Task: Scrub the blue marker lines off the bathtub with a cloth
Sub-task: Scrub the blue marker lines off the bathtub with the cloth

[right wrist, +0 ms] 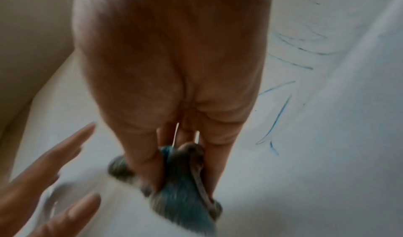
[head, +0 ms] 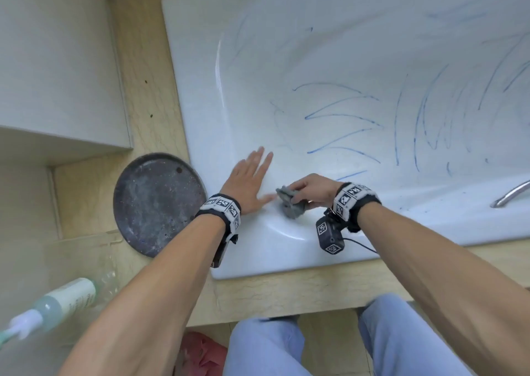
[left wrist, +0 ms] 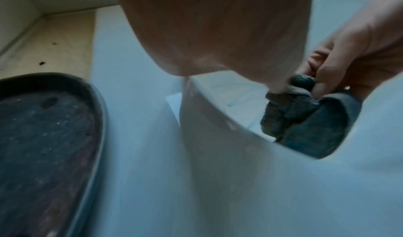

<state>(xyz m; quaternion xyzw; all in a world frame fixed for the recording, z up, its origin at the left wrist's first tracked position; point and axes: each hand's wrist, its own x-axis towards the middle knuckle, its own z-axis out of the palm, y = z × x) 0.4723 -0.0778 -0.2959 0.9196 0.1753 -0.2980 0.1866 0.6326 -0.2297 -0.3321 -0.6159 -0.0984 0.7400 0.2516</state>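
Observation:
A white bathtub [head: 258,246] carries blue marker lines [head: 341,117] across its inner wall and floor. My right hand [head: 309,189] grips a crumpled grey cloth [head: 289,203] at the tub's near left corner, just inside the rim. In the right wrist view the cloth [right wrist: 181,201] shows blue stains under my fingers, with blue marker lines [right wrist: 277,118] to its right. My left hand [head: 249,180] lies flat with straight fingers on the tub's sloping corner, right beside the cloth. The left wrist view shows the cloth [left wrist: 305,120] pinched by the right hand [left wrist: 353,54].
A dark round metal tray [head: 156,203] lies on the beige ledge [head: 143,74] left of the tub. A pump bottle [head: 57,301] stands at the lower left. A chrome faucet [head: 510,195] juts in at the right. My knees in light blue trousers [head: 387,341] are below the tub's front.

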